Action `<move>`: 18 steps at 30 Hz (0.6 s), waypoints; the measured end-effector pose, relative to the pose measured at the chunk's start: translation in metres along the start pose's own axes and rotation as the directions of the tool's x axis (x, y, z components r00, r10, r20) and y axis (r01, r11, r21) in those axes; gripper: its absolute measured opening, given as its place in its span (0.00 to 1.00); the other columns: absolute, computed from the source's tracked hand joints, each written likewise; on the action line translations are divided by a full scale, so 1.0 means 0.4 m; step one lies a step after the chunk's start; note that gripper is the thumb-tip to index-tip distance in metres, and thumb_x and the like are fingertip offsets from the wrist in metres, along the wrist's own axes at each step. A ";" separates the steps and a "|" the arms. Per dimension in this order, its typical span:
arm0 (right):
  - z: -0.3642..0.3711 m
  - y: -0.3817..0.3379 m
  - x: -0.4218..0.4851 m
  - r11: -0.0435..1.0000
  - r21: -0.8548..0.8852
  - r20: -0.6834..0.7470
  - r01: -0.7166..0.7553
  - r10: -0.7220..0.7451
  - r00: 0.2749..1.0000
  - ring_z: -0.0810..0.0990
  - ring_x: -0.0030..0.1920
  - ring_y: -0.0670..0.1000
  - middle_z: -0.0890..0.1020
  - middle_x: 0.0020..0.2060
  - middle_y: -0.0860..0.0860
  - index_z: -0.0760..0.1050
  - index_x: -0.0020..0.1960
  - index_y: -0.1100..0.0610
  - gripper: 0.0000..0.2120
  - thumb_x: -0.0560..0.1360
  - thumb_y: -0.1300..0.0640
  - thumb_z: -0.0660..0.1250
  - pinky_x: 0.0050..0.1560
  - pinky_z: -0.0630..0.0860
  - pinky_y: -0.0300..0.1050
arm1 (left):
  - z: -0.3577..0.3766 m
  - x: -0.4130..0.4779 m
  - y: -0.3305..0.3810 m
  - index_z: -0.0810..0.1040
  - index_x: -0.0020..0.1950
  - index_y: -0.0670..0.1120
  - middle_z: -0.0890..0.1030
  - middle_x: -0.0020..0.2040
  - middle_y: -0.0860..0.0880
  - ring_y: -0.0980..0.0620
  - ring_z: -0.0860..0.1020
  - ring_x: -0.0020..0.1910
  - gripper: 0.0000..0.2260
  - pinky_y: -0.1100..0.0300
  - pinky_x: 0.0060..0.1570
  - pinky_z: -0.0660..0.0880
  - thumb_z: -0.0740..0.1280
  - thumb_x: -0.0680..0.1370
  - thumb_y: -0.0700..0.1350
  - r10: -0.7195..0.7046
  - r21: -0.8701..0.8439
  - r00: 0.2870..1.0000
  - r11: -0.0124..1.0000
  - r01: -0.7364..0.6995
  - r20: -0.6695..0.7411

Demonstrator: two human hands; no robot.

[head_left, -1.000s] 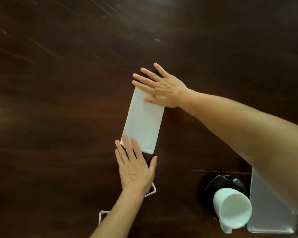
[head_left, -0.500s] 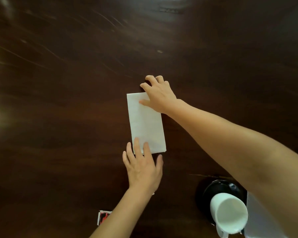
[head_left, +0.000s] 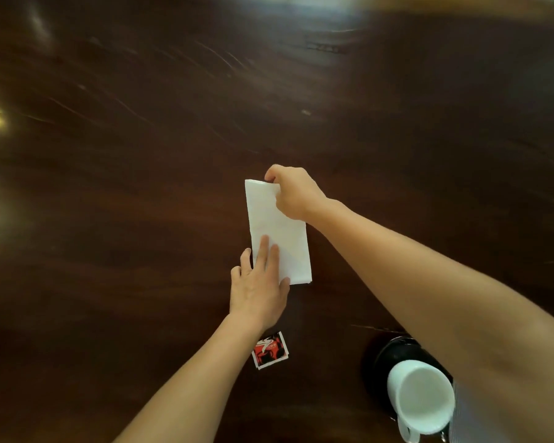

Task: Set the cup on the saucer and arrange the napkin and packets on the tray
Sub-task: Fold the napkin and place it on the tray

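Two hands on one napkin (head_left: 277, 231): a white, folded, long rectangle lying flat on the dark wooden table (head_left: 141, 187), roughly mid-frame, its long side running away from the person.

Right hand (head_left: 293, 193) at the far end, fingers curled and pinched onto the far right corner; thumb not visible, so how firm the pinch is can't be read. Left hand (head_left: 258, 289) at the near end, fingers straight and close together, tips pressing flat on the near left part of the napkin, palm resting on the table.

Step in hand, by my reading: the napkin part of the job, squaring or creasing the fold before it goes anywhere. One hand pins, the other grips an end.

One packet (head_left: 271, 350), red, black and white, lies flat on the table just beyond the left forearm, near the napkin's near edge but apart from it. Any others are not visible.

Cup (head_left: 421, 399), white, stands at the lower right, apparently on a dark saucer (head_left: 390, 353) that shows behind it, so that step looks done. A pale sliver at the right edge beside the cup may be the tray; too little shows to be sure.

Next move calls for lifting the napkin without springing the fold open, so support from both ends, then carrying it right toward the cup side. Soft paper will sag if held by one corner.
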State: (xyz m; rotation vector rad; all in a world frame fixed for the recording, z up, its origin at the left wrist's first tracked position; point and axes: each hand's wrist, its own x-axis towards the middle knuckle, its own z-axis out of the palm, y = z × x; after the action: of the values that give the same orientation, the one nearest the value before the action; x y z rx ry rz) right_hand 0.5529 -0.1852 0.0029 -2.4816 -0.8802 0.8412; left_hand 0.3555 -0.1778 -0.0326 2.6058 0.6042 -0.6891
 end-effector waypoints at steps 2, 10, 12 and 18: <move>-0.004 -0.011 -0.051 0.998 -0.011 -0.043 0.064 -0.065 0.997 0.80 0.52 0.54 0.80 0.52 0.51 0.80 0.60 0.54 0.19 0.73 0.71 0.68 0.52 0.82 0.49 | -0.003 0.004 -0.004 0.47 0.81 0.51 0.44 0.83 0.49 0.35 0.52 0.79 0.31 0.40 0.70 0.64 0.55 0.82 0.58 -0.003 -0.001 1.000 1.000 0.003 0.016; 0.074 0.016 -0.319 0.932 -0.263 -0.034 0.249 -0.267 0.963 0.76 0.55 0.57 0.80 0.57 0.54 0.80 0.63 0.55 0.23 0.71 0.70 0.71 0.50 0.72 0.50 | -0.031 -0.005 -0.032 0.61 0.78 0.50 0.65 0.77 0.47 0.40 0.60 0.74 0.25 0.45 0.65 0.67 0.60 0.81 0.52 0.035 -0.146 0.999 0.989 -0.037 -0.014; 0.097 0.026 -0.347 0.924 -0.302 -0.032 0.235 -0.256 0.966 0.74 0.57 0.58 0.79 0.60 0.56 0.79 0.64 0.55 0.23 0.72 0.69 0.69 0.49 0.68 0.50 | -0.045 -0.019 -0.058 0.72 0.72 0.48 0.72 0.72 0.46 0.43 0.67 0.72 0.20 0.49 0.65 0.71 0.61 0.80 0.42 -0.021 -0.442 0.999 0.897 0.002 -0.039; 0.169 0.031 -0.410 0.919 -0.339 -0.013 0.200 -0.217 0.976 0.72 0.62 0.60 0.76 0.63 0.58 0.80 0.60 0.56 0.18 0.71 0.65 0.70 0.54 0.71 0.54 | -0.064 -0.053 -0.113 0.75 0.71 0.44 0.76 0.71 0.45 0.47 0.72 0.71 0.19 0.54 0.70 0.67 0.60 0.81 0.38 -0.293 -0.618 0.933 0.779 0.104 -0.212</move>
State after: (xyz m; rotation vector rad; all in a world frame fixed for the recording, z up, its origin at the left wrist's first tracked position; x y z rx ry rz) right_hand 0.4120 -0.2935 0.0130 -2.6120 -1.3401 0.5930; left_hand 0.3261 -0.1348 -0.0115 2.0592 1.0180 -0.1062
